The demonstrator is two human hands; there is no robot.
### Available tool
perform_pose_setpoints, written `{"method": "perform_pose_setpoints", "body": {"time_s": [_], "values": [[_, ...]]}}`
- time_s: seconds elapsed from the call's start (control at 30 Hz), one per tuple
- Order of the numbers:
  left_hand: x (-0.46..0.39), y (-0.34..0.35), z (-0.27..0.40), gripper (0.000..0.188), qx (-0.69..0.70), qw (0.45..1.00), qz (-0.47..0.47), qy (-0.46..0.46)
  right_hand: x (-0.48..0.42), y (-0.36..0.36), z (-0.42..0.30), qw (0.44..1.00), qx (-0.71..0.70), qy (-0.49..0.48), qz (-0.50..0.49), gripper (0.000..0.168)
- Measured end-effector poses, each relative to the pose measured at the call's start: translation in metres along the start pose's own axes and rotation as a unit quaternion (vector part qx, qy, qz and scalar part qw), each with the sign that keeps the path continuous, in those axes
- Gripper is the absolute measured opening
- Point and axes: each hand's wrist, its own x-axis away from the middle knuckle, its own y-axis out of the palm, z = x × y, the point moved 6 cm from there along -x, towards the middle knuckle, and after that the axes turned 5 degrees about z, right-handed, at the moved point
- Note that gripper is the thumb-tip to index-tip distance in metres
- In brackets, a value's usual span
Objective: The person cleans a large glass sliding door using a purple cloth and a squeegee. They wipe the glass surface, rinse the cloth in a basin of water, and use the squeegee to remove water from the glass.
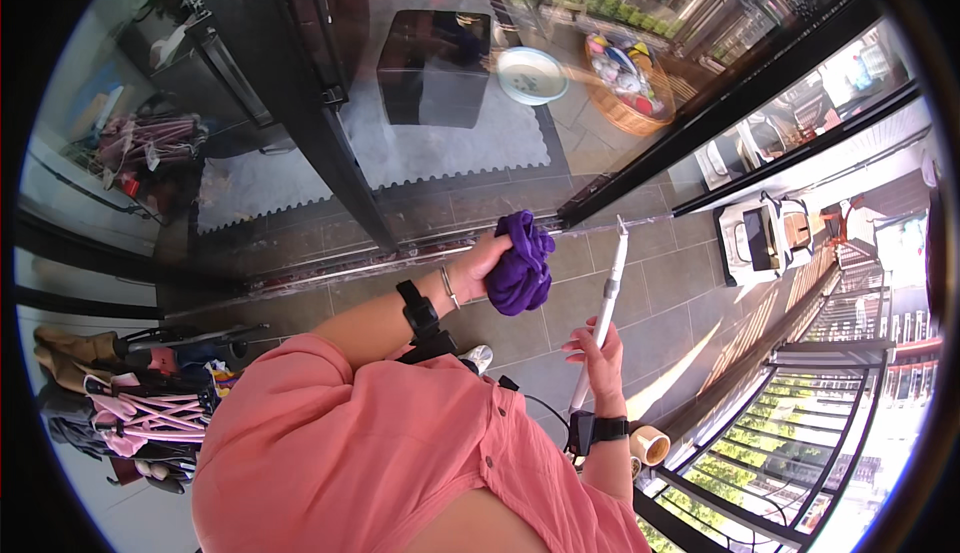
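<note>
My left hand (478,262) grips a bunched purple cloth (520,264), held out in front of the glass door (450,152). Below the cloth, or close by it, runs the door's bottom track (427,255), which looks dirty. In my right hand (604,354) is a slim white pole (612,287), slanting up and away over the floor tiles. My thumb lies along it while some fingers stand loosely out. The pole narrows to a thin tip at its far end. Its lower end is hidden behind my right wrist.
Behind the glass appear a black cube stool (435,69), a pale basin (532,75) and a wicker basket (630,95) of soft toys. A white carrier-like box (757,242) stands at the right, near a metal railing (750,448). Folded pink-framed items (154,418) crowd the left wall.
</note>
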Motion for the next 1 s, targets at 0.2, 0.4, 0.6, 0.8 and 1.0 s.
{"method": "perform_pose_setpoints", "body": {"time_s": [0.2, 0.4, 0.6, 0.8, 1.0], "values": [[0.009, 0.000, 0.016, 0.022, -0.002, 1.000, 0.001, 0.030, -0.008, 0.033, -0.021, 0.979, 0.174, -0.087, -0.053, 0.029], [0.043, -0.053, 0.059, 0.034, 0.014, 0.993, 0.104, 0.050, 0.006, 0.025, -0.028, 0.944, 0.189, -0.270, 0.014, 0.042], [0.070, -0.101, 0.088, 0.030, -0.033, 0.969, 0.190, 0.157, -0.002, 0.078, -0.099, 0.949, 0.165, -0.263, -0.049, 0.067], [0.085, -0.127, 0.106, 0.024, -0.030, 0.940, 0.241, 0.241, -0.015, 0.137, -0.171, 0.894, 0.150, -0.417, -0.062, 0.067], [0.114, -0.104, 0.126, 0.022, -0.068, 0.897, 0.308, 0.309, -0.028, 0.177, -0.189, 0.918, 0.031, -0.394, -0.042, 0.066]]}}
